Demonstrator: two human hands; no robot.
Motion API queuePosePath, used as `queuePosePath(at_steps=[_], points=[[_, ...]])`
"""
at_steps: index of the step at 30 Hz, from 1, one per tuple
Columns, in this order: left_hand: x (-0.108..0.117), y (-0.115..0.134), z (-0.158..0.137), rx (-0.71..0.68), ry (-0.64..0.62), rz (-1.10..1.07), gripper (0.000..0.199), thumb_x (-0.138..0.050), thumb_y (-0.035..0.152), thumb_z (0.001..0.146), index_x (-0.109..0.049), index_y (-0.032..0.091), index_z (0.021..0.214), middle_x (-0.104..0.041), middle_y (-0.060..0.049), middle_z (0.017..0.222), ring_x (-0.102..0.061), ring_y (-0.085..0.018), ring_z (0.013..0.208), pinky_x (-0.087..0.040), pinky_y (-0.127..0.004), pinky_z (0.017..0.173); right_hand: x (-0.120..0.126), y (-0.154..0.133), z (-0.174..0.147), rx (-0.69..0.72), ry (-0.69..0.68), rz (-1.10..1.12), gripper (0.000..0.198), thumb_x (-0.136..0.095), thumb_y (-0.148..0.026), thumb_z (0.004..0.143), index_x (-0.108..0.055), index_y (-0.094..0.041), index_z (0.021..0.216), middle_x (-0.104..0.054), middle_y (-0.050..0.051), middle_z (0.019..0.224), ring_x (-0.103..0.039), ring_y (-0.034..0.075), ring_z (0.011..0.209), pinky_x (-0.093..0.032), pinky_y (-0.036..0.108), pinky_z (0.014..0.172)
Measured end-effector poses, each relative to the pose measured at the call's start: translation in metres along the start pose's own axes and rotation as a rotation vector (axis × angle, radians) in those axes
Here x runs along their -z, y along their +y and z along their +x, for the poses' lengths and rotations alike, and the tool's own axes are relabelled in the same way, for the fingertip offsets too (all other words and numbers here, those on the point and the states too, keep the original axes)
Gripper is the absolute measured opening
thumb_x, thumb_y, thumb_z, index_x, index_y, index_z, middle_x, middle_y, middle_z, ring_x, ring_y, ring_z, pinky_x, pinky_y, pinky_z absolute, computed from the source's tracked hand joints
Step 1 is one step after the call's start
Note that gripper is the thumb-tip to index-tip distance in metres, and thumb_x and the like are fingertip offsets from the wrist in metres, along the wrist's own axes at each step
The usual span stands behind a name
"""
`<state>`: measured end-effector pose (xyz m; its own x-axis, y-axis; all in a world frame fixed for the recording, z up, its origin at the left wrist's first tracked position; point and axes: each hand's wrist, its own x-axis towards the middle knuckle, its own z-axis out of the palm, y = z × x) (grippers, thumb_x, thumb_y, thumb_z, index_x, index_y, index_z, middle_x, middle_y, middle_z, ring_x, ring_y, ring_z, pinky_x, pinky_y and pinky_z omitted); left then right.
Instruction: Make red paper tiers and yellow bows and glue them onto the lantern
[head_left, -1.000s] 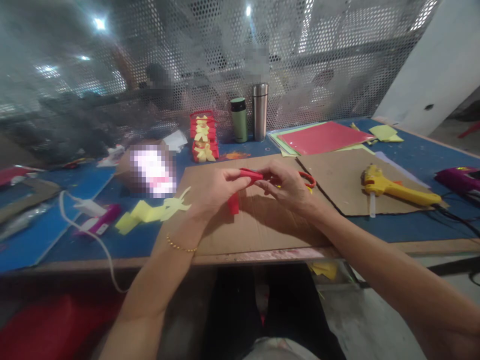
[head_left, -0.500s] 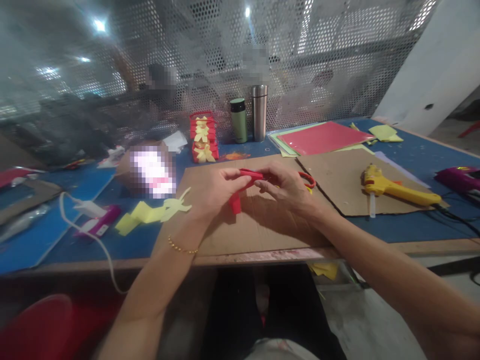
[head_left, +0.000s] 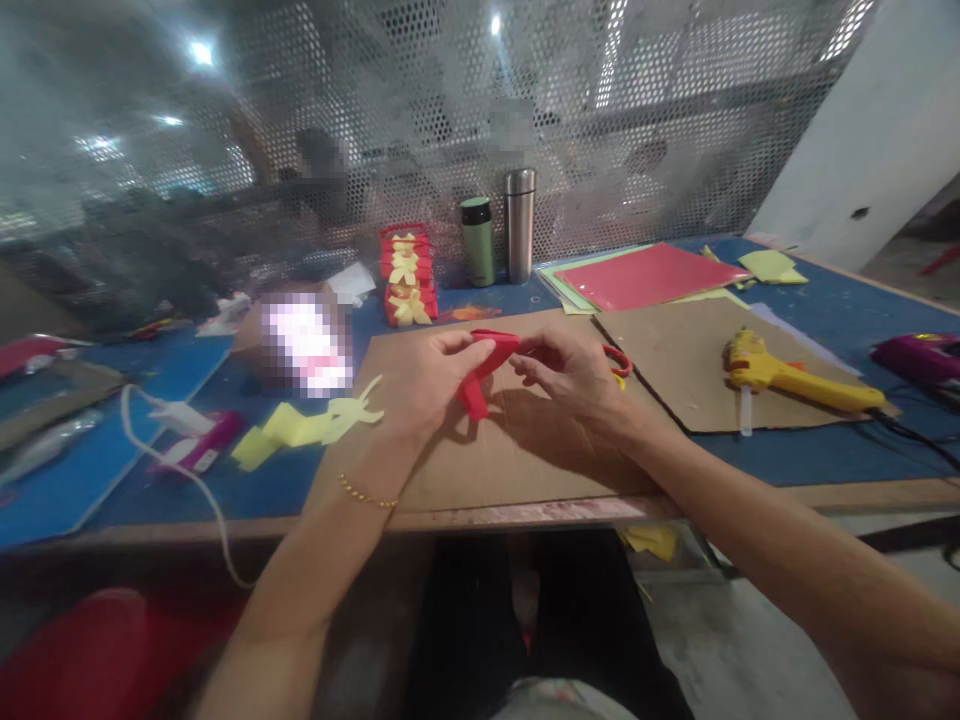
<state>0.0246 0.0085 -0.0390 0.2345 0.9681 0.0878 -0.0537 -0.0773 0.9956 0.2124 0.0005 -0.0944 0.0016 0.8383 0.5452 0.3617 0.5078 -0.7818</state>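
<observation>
A folded strip of red paper (head_left: 474, 392) is pinched between the thumb and fingers of my left hand (head_left: 429, 385), above a sheet of brown cardboard (head_left: 442, 480). One end of the strip hangs down, while the folded top points to the right. My right hand (head_left: 574, 375) is close by that right tip, its fingers curled and its thumb apart from the index finger. Whether a fingertip touches the paper is hard to make out. Behind my right hand, the red handle of a pair of scissors (head_left: 619, 360) shows in part.
Pale yellow paper pieces (head_left: 296, 428) and a purple power strip (head_left: 201, 445) lie left. At the back stand red pieces with yellow bows (head_left: 407, 280), a green bottle (head_left: 478, 245) and a steel flask (head_left: 520, 230). A yellow glue gun (head_left: 795, 380) and red sheets (head_left: 652, 275) are right.
The red paper has turned in my left hand, so that more of its folded face and hanging end show. My right fingers have drawn slightly back from its tip.
</observation>
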Motion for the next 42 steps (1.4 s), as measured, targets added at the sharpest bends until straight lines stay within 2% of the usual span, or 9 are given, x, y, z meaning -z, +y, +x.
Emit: queuePosePath(at_steps=[5, 10, 14, 20, 25, 28, 34, 40, 42], points=[[-0.006, -0.002, 0.002, 0.041, 0.048, -0.140, 0.011, -0.085, 0.022, 0.077, -0.079, 0.013, 0.080, -0.075, -0.006, 0.072, -0.067, -0.014, 0.063, -0.059, -0.027, 0.063, -0.003, -0.005, -0.001, 0.063, 0.043, -0.076, 0.017, -0.072, -0.037, 0.094, -0.075, -0.020, 0.092, -0.075, 0.005, 0.082, -0.067, 0.017, 0.070, -0.053, 0.033, 0.066], [-0.013, -0.009, 0.001, -0.043, 0.101, -0.173, 0.013, -0.088, 0.024, 0.074, -0.081, 0.015, 0.080, -0.078, -0.004, 0.076, -0.068, -0.013, 0.068, -0.057, -0.026, 0.070, -0.006, -0.008, -0.001, 0.123, 0.177, -0.167, 0.010, -0.073, -0.029, 0.093, -0.076, -0.020, 0.091, -0.077, 0.005, 0.081, -0.066, 0.016, 0.065, -0.052, 0.031, 0.064], [-0.018, -0.010, -0.002, -0.071, 0.069, -0.192, 0.018, -0.089, 0.028, 0.075, -0.084, 0.016, 0.088, -0.080, -0.006, 0.085, -0.070, -0.014, 0.075, -0.056, -0.027, 0.075, -0.006, -0.010, -0.001, 0.157, 0.246, -0.236, 0.008, -0.075, -0.028, 0.091, -0.078, -0.021, 0.093, -0.080, 0.005, 0.083, -0.065, 0.016, 0.063, -0.050, 0.030, 0.062], [-0.022, -0.002, -0.012, -0.104, -0.027, -0.101, 0.019, -0.088, 0.021, 0.074, -0.087, 0.019, 0.093, -0.083, -0.006, 0.095, -0.073, -0.020, 0.090, -0.057, -0.029, 0.081, -0.004, -0.011, -0.002, 0.149, 0.228, -0.238, 0.011, -0.074, -0.030, 0.093, -0.080, -0.021, 0.095, -0.080, 0.005, 0.083, -0.065, 0.016, 0.064, -0.049, 0.030, 0.062], [-0.022, 0.004, -0.017, -0.072, 0.063, 0.029, 0.018, -0.081, 0.015, 0.079, -0.088, 0.020, 0.095, -0.081, -0.004, 0.084, -0.067, -0.016, 0.072, -0.052, -0.027, 0.066, -0.005, -0.009, -0.003, 0.194, 0.212, -0.249, 0.011, -0.072, -0.028, 0.093, -0.080, -0.021, 0.093, -0.077, 0.004, 0.078, -0.063, 0.016, 0.063, -0.047, 0.030, 0.061], [-0.021, 0.005, -0.017, -0.066, 0.080, 0.049, 0.017, -0.079, 0.015, 0.080, -0.087, 0.021, 0.094, -0.080, -0.003, 0.081, -0.065, -0.015, 0.068, -0.051, -0.027, 0.064, -0.005, -0.008, -0.003, 0.214, 0.195, -0.260, 0.013, -0.071, -0.028, 0.094, -0.081, -0.022, 0.094, -0.076, 0.004, 0.078, -0.063, 0.016, 0.063, -0.047, 0.029, 0.061], [-0.021, 0.005, -0.015, -0.088, 0.068, 0.053, 0.019, -0.076, 0.013, 0.080, -0.087, 0.023, 0.092, -0.084, -0.005, 0.091, -0.075, -0.020, 0.088, -0.059, -0.032, 0.080, -0.003, -0.007, -0.003, 0.255, 0.191, -0.269, 0.016, -0.070, -0.033, 0.097, -0.081, -0.023, 0.090, -0.072, 0.002, 0.070, -0.061, 0.015, 0.061, -0.044, 0.028, 0.059], [-0.015, 0.003, -0.012, -0.098, -0.006, 0.045, 0.017, -0.079, 0.017, 0.079, -0.087, 0.022, 0.094, -0.084, -0.007, 0.101, -0.076, -0.022, 0.098, -0.060, -0.035, 0.091, -0.002, -0.007, -0.002, 0.272, 0.178, -0.194, 0.031, -0.066, -0.039, 0.100, -0.077, -0.021, 0.078, -0.068, 0.002, 0.065, -0.058, 0.015, 0.059, -0.043, 0.029, 0.058], [-0.012, 0.001, -0.010, -0.089, -0.026, 0.049, 0.020, -0.080, 0.019, 0.079, -0.087, 0.022, 0.097, -0.084, -0.007, 0.102, -0.076, -0.022, 0.096, -0.060, -0.035, 0.090, 0.000, -0.007, -0.001, 0.282, 0.179, -0.188, 0.033, -0.066, -0.042, 0.100, -0.077, -0.021, 0.078, -0.067, 0.002, 0.064, -0.058, 0.015, 0.058, -0.043, 0.029, 0.058]])
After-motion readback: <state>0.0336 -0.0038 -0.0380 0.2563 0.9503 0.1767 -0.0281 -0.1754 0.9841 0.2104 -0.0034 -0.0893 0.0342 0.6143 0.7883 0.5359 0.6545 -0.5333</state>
